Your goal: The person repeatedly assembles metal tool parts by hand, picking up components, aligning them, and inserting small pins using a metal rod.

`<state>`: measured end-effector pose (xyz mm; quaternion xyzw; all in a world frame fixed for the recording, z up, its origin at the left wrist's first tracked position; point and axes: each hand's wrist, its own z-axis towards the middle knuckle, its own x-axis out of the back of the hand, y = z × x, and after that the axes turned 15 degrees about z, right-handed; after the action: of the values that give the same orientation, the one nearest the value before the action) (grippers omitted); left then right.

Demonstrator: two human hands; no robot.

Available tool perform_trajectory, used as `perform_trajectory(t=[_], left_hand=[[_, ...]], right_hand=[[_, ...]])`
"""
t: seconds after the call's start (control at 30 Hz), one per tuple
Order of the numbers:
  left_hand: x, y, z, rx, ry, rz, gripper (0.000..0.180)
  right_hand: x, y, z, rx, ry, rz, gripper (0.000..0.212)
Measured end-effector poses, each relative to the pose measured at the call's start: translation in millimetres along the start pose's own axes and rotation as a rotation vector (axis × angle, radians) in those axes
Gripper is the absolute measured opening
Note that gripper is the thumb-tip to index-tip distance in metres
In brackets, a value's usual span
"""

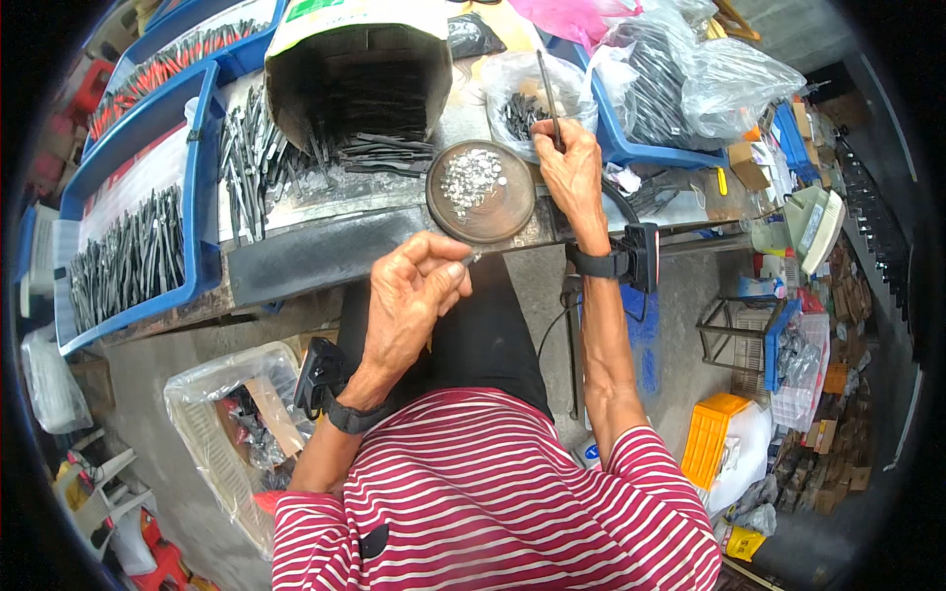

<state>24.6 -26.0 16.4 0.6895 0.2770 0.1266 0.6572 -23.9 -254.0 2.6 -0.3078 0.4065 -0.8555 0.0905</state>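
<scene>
My left hand (416, 295) is just in front of the near rim of a round brown dish (514, 212). Its thumb and forefinger pinch a small shiny piece (473, 258), too small to name. Small silvery bits (471, 180) lie scattered in the dish. Right of the dish, my right hand (572, 172) is closed around a slender dark stick (545, 84), which points up and away from me. Beyond that hand, a clear plastic bag (500, 74) holds small dark pieces. Both wrists wear black straps with devices.
An open box (286, 108) of dark strips lies behind the dish, with loose dark strips (246, 163) beside it. Blue trays (202, 197) of strips stand at left. A blue tray (660, 155) with bagged dark parts is at right. A plastic-lined crate (197, 394) stands below the bench.
</scene>
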Motion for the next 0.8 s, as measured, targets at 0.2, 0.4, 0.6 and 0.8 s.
perform_trajectory(t=[0.2,0.4,0.6,0.8], left_hand=[[5.7,-1.6,8.2,-0.035,0.104,-0.084,0.014],[9.5,-2.5,9.9,-0.041,0.108,-0.155,0.014],[12.6,-6.2,7.8,-0.065,0.097,-0.180,0.015],[13.3,-8.4,8.1,-0.077,0.102,-0.172,0.015]], right_hand=[[-14.1,2.4,6.1,0.029,-0.087,-0.229,0.015],[-17.2,5.3,5.7,0.071,-0.095,-0.304,0.015],[-17.9,3.1,6.3,0.024,-0.116,-0.306,0.014],[-16.6,6.0,6.0,-0.004,-0.065,-0.193,0.016]])
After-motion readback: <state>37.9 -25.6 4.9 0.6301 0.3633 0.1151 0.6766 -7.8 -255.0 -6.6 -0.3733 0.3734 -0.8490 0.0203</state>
